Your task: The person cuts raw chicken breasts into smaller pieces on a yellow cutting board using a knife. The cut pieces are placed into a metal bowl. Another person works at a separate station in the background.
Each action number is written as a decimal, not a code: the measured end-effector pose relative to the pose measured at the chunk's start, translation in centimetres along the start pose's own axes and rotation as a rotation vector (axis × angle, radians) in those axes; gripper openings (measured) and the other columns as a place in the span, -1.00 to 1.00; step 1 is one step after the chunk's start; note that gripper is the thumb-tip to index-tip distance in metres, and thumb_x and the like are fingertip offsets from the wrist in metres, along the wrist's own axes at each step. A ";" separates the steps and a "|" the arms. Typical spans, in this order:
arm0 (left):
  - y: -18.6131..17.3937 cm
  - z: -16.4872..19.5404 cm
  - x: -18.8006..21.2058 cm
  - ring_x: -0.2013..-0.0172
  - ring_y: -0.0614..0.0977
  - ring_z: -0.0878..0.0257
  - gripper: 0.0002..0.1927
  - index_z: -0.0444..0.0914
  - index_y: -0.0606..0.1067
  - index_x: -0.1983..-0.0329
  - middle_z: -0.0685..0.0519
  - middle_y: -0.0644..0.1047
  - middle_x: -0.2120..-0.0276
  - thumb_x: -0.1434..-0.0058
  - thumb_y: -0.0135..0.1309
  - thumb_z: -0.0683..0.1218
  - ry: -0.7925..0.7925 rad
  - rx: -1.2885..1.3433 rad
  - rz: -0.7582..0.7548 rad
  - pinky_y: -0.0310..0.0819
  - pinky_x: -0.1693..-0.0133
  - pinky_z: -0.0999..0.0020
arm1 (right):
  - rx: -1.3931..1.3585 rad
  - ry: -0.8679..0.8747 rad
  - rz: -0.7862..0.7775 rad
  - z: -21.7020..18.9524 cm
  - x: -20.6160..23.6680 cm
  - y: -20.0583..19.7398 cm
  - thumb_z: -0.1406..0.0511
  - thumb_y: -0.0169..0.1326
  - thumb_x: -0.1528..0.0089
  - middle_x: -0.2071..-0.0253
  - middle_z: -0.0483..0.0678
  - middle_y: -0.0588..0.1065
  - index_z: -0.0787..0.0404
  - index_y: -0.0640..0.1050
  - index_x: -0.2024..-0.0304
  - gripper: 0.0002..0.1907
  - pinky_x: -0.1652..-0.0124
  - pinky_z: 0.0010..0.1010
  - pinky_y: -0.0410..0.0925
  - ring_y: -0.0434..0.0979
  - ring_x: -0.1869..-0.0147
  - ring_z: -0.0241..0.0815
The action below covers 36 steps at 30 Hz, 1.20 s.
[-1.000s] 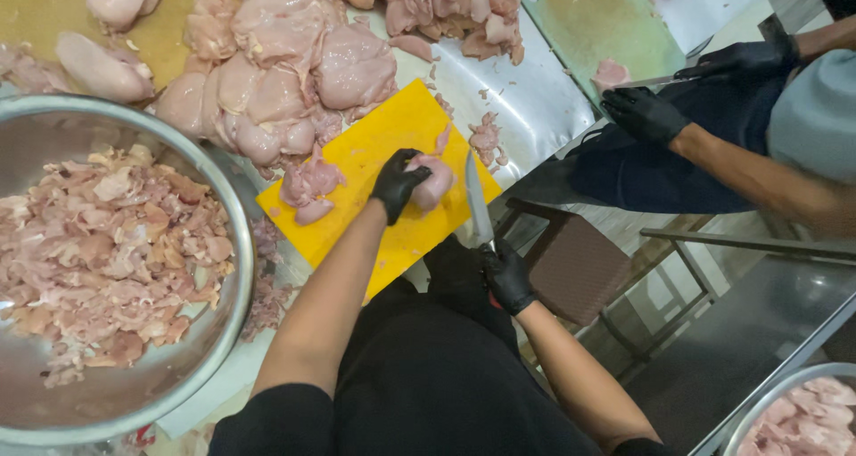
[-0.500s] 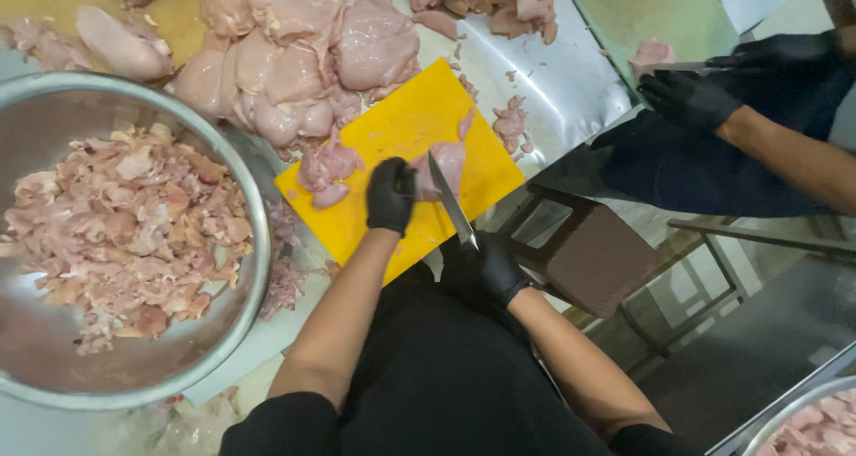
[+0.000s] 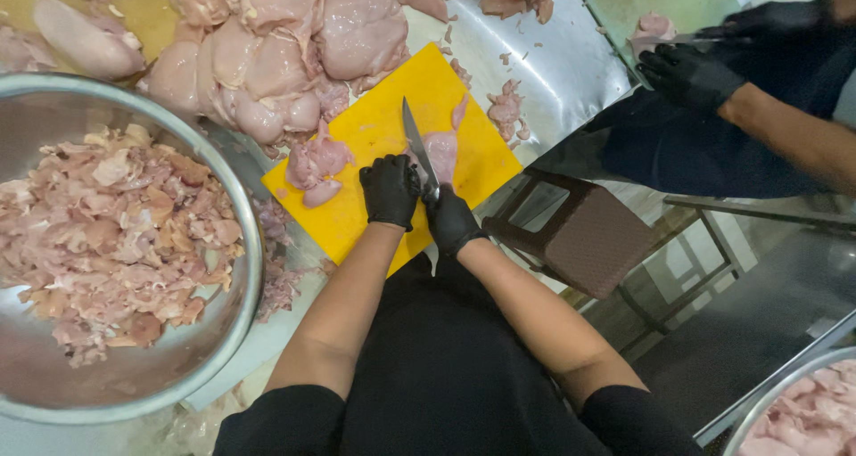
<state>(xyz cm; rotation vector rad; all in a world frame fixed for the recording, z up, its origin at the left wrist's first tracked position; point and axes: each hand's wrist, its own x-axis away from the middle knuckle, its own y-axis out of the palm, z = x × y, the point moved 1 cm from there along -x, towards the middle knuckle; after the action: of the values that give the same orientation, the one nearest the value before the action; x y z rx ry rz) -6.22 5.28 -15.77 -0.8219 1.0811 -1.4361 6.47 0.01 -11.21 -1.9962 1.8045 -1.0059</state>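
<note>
- Head view: knife [image 3: 417,148] clamped in right hand [image 3: 450,220], blade over chicken piece [image 3: 440,153] on yellow cutting board [image 3: 374,131].
- Left hand [image 3: 390,189] curled shut just beside blade, empty as far as seen; a slip could nick it.
- Slick meat may skid toward bench [image 3: 553,64] edge.

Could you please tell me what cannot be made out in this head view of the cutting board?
- Knife handle: hidden inside the right hand.
- Left hand fingertips: curled under, so their contact with the yellow board is unclear.
- Steel bowl: cut off by the left and bottom edges.
- Co-worker's blade: too small, blurred.
</note>
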 end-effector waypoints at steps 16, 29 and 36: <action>-0.3 -1.9 -1.2 0.14 0.52 -0.13 -0.85 -0.23 0.50 0.24 -0.12 0.51 0.24 -0.23 0.07 -0.06 -0.016 0.225 0.232 0.35 0.10 -0.07 | 0.154 0.265 -0.475 7.7 10.2 -4.5 0.17 -0.01 -0.27 -0.05 0.32 0.49 0.16 0.28 -0.37 -0.38 -0.07 -0.10 0.35 0.54 -0.10 0.26; -1.2 -0.3 -0.3 0.11 0.51 -0.14 -0.72 -0.20 0.50 0.21 -0.11 0.53 0.20 -0.15 0.12 0.07 0.128 0.191 0.191 0.33 0.12 -0.09 | 0.027 -0.009 -0.110 8.4 6.7 -2.5 0.19 0.08 -0.25 0.20 0.30 0.58 0.25 0.49 -0.04 -0.63 0.15 -0.03 0.42 0.60 0.09 0.31; -0.1 1.4 -0.3 0.16 0.51 -0.04 -0.76 -0.13 0.50 0.28 -0.04 0.52 0.25 -0.24 0.02 0.11 -0.033 -0.119 -0.010 0.30 0.16 -0.06 | 0.193 0.098 -0.128 6.1 5.9 -2.1 0.14 0.03 -0.29 0.34 0.31 0.56 0.34 0.38 -0.11 -0.53 0.28 0.09 0.40 0.58 0.26 0.38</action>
<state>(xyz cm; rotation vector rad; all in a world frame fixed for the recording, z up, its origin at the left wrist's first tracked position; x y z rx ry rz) -4.89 5.35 -15.17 -0.9338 1.1473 -1.3718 11.92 -6.72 -12.51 -1.9947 1.5744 -1.2840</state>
